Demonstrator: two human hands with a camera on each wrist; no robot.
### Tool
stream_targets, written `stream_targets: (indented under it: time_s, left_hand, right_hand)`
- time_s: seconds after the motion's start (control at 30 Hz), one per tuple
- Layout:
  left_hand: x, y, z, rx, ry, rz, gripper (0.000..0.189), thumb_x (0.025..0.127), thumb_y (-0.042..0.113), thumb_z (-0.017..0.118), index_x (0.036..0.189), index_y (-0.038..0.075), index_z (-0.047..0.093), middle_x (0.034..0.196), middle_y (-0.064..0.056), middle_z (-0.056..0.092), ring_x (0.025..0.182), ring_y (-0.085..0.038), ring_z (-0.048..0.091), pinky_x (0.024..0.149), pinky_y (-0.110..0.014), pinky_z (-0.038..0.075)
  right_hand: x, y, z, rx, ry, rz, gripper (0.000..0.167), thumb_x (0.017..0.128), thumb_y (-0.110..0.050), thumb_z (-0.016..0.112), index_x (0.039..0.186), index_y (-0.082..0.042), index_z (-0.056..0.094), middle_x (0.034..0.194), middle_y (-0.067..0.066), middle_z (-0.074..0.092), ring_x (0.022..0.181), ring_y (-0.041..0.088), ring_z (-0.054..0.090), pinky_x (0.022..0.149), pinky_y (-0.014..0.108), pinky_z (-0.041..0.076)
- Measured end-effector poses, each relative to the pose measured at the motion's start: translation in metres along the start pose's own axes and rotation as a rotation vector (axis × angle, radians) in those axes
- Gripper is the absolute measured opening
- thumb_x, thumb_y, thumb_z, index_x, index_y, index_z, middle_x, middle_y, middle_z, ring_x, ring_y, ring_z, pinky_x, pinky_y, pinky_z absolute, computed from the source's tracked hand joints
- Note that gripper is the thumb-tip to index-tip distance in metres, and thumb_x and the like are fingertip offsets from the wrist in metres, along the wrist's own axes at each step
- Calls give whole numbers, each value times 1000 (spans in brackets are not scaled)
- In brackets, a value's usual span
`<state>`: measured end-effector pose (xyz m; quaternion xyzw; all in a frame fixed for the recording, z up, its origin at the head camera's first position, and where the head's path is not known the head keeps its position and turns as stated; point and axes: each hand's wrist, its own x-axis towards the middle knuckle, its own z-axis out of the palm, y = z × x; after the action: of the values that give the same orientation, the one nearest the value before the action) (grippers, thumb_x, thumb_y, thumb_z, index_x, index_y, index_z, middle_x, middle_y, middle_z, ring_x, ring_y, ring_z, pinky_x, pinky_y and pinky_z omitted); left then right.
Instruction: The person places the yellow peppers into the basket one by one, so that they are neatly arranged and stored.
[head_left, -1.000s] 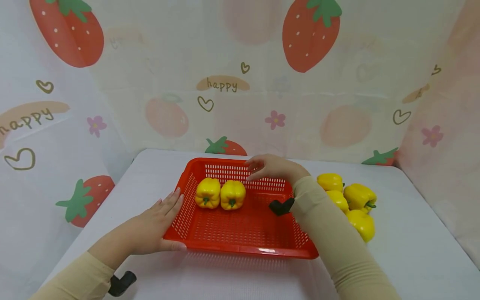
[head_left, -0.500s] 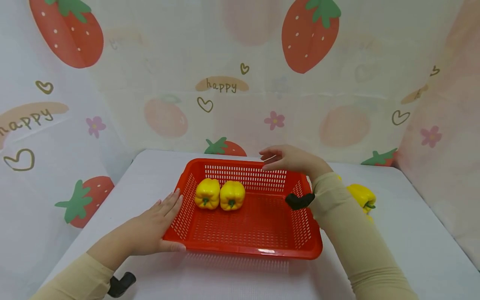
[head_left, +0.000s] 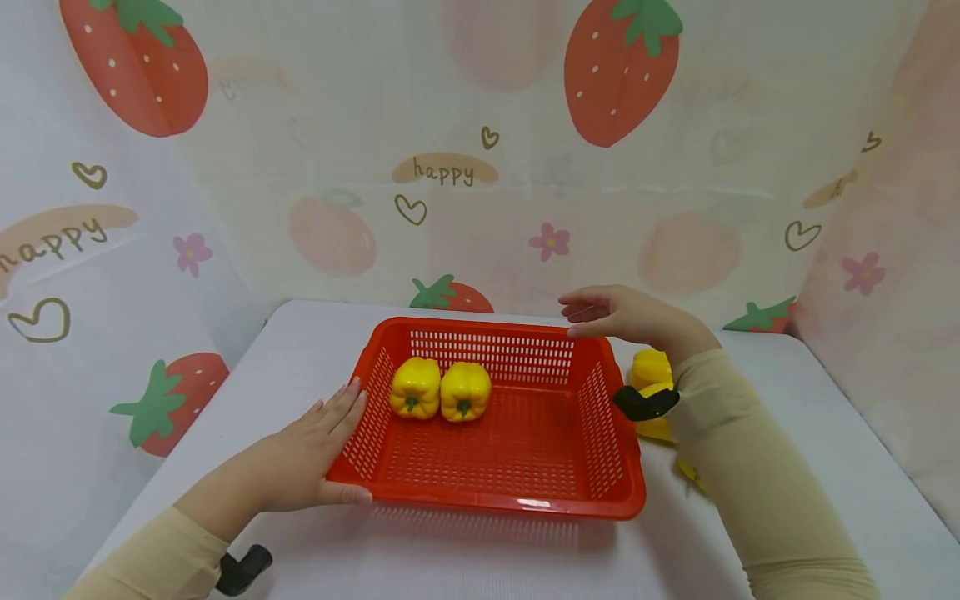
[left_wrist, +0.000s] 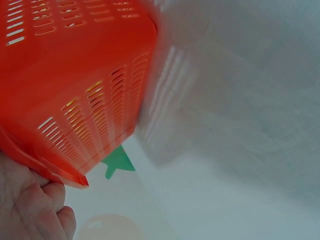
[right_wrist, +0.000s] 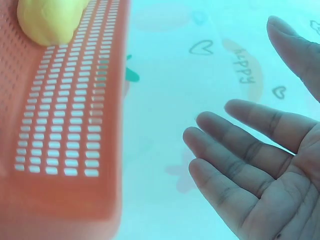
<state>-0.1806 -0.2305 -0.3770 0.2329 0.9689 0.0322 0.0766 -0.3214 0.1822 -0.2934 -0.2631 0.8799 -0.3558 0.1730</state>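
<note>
Red rectangular plastic basket (head_left: 517,454): upright, with slotted walls; left hand (head_left: 303,454) rests along its left end, thumb at the near corner; right hand (head_left: 626,315) is near the far right corner, apart from it.
Left glossy yellow bell pepper (head_left: 415,386): inside, toward the left end, green stem facing the near side.
Right glossy yellow bell pepper (head_left: 466,388): close beside it, same pose.
Outer yellow peppers (head_left: 650,367): grouped right of the basket, partly hidden by the right arm.

Wears plain beige long sleeves (head_left: 772,483), snug along the forearms; shows creases on the right one; bears a bent black piece (head_left: 246,570) at each wrist.
</note>
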Motion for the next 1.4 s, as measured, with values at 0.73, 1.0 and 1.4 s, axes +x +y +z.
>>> stream_targets:
  time_s: [0.73,1.0,1.4]
  left_hand:
    - [0,1,-2,-8,11,-1,116,66,77,53,146,4,11,153,-14,5,139,-30,9,108,-51,19]
    - [-1,2,-3,-6,8,-1,116,66,77,52,146,4,11,153,-14,4,139,-30,9,108,-51,18]
    - [0,0,0,-2,7,-1,116,66,78,51,146,4,12,153,-14,5,139,-30,8,108,-51,18]
  right_hand:
    - [-72,39,-23,-70,62,65,58,86,-35,63,134,-8,43,129,14,52,119,31,48,94,46,43]
    - [-95,53,-22,-66,61,110,61,86,-36,62,136,-7,40,129,15,52,115,31,51,91,42,46]
    - [-124,85,-15,-115,78,179,63,87,-38,61,135,-3,40,128,20,51,115,35,50,90,48,45]
